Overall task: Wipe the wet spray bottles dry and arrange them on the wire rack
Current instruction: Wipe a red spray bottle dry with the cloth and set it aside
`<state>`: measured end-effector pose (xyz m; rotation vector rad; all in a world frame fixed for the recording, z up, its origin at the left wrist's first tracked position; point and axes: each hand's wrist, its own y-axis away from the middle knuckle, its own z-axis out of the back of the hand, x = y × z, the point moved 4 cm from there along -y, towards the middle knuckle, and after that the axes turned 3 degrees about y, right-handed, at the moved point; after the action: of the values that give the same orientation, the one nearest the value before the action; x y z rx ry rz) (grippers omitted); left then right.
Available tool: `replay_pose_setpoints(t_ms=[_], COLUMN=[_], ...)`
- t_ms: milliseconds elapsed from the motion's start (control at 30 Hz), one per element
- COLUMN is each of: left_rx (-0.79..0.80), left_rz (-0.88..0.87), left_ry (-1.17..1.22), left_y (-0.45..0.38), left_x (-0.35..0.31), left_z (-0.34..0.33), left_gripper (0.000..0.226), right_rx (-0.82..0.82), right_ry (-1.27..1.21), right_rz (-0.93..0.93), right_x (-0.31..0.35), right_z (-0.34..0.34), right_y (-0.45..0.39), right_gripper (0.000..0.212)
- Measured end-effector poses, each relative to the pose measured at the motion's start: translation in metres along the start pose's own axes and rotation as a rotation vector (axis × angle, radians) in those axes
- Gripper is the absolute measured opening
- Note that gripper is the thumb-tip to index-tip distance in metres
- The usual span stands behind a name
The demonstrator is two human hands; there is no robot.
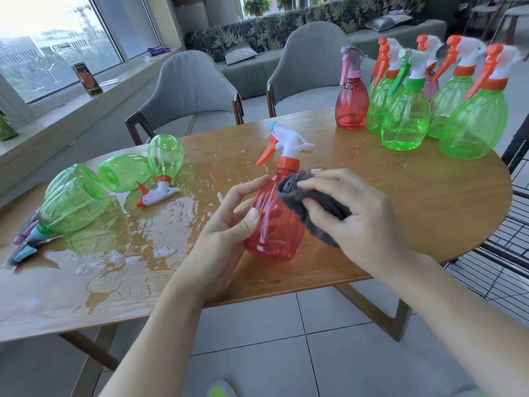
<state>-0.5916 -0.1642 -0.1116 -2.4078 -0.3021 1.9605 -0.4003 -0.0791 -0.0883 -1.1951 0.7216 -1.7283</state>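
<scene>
Gripping the red spray bottle (276,222) at table centre, the left hand (229,222) curls round it; the right hand (355,213) pinches a grey cloth (309,202), hiding its shoulder. Wire rack (503,253) at three o'clock, cut off.

Red bottle (276,222), grey cloth (309,202), green bottles (406,121), leaf-patterned sofa (257,32).

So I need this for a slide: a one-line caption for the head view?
Left hand holds a red bottle while the right hand wipes it with a grey cloth over a wet table.
</scene>
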Motion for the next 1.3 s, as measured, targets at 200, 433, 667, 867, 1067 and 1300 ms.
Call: replay_pose_setpoints(t_ms=[200,433,667,867,1067,1300], left_rx=[0.044,-0.128,-0.096,-0.183,-0.175,-0.176], left_rz=[-0.003,-0.074,-0.041,-0.049,-0.022,-0.005], left_ry=[-0.025,-0.103,-0.102,-0.064,-0.07,-0.022], left_y=[0.002,-0.001,-0.002,-0.007,-0.007,-0.005], left_x=[-0.001,0.003,0.003,0.006,0.002,-0.001], left_z=[-0.006,-0.019,-0.016,-0.011,-0.013,-0.012], left_gripper=[0.045,0.036,0.039,0.036,0.031,0.043], right_rx=[-0.007,0.065,0.034,0.143,0.196,0.217], right_ry=[-0.131,-0.223,-0.291,-0.19,-0.063,0.0], right_rz=[-0.14,-0.185,-0.279,-0.062,0.147,0.189], right_x=[-0.009,-0.004,-0.008,0.01,0.02,0.014], right_z=[0.001,-0.006,-0.006,-0.013,-0.015,-0.014], right_y=[-0.002,0.012,0.006,0.022,0.031,0.028], right_gripper=[0.023,0.02,0.02,0.019,0.015,0.017])
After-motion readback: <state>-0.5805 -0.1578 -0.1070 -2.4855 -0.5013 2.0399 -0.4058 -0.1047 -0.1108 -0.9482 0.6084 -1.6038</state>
